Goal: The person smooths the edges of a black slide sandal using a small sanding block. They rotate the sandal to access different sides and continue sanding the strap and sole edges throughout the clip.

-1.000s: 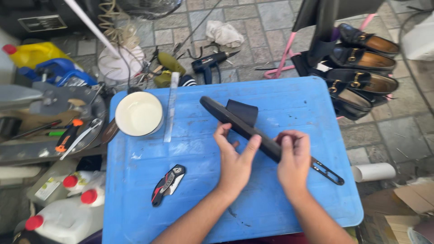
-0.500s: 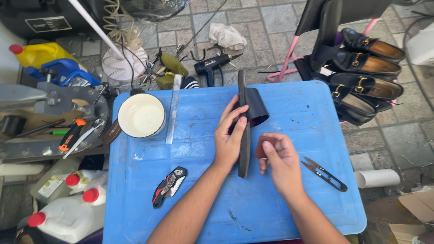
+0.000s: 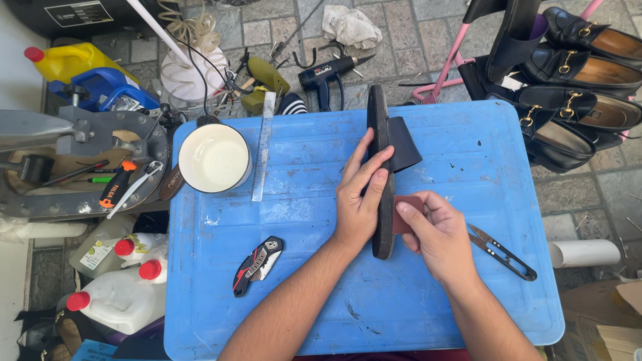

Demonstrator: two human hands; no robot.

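A: From the head view, what do I have?

B: My left hand (image 3: 359, 200) is curled on the black sandal (image 3: 382, 175), stood on edge mid blue desk (image 3: 468, 294); my right hand (image 3: 438, 234) pinches a small brown sanding block (image 3: 405, 212) against it. I judge it light, stiff along the sole, its strap soft: grip the sole edges

A: Counts?

B: One sandal, one block, one snips (image 3: 503, 252), one folding knife (image 3: 258, 265)

White bowl (image 3: 215, 158), clear ruler (image 3: 263, 147), folding knife (image 3: 258, 265), black snips (image 3: 501, 251) on the blue table (image 3: 301, 314)
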